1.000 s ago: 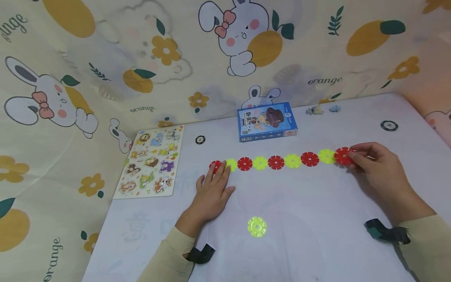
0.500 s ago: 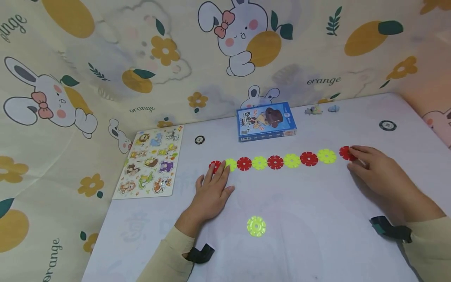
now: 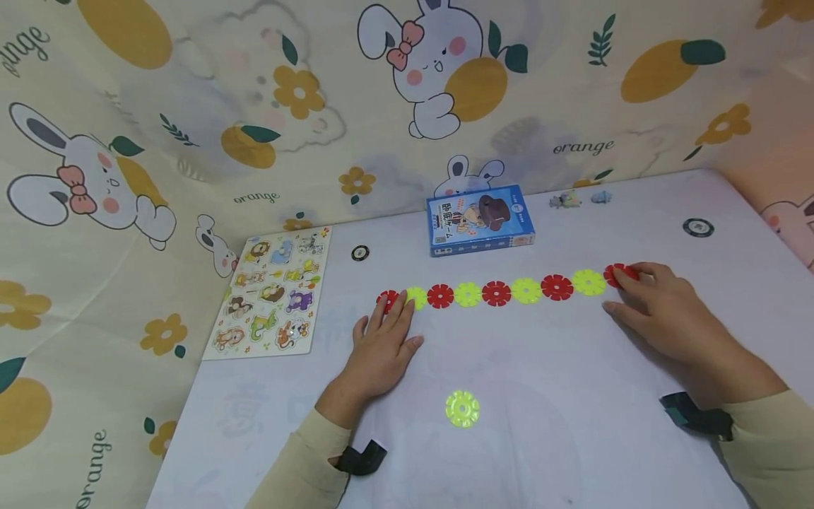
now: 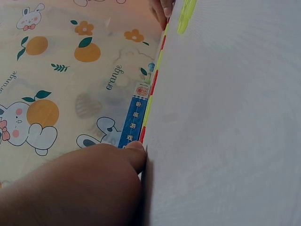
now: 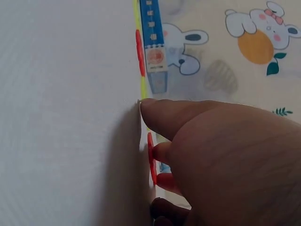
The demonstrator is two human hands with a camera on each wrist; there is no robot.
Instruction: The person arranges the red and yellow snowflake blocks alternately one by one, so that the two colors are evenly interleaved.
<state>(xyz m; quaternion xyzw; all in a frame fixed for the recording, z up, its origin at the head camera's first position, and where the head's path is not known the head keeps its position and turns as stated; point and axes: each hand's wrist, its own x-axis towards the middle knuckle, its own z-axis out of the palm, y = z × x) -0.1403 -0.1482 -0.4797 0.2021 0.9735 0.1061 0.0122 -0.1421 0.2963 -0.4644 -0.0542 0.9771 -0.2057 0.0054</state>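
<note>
Flat notched flower discs lie in a row on the white table, red and yellow-green by turns. My left hand (image 3: 381,353) rests flat at the row's left end, its straight fingers over a red disc (image 3: 385,298) and a yellow-green disc (image 3: 416,297). At the other end, fingertips of my right hand (image 3: 677,318) touch the last red disc (image 3: 617,274), partly hiding it. The right thumb lies apart from that disc, down on the table, as the right wrist view shows too. That red disc (image 5: 151,157) sits close beside a yellow-green disc (image 3: 588,282).
A loose yellow-green disc (image 3: 462,409) lies nearer the front. Behind the row stand a blue game box (image 3: 481,220), two black ring-like chips (image 3: 360,253) and small figures (image 3: 566,200). An animal picture board (image 3: 270,293) lies at left, by the patterned curtain (image 3: 394,127).
The right hand first drew the last red disc away from the row, then brought it back left beside the yellow-green one. Its thumb came off the disc. My left hand stayed put.
</note>
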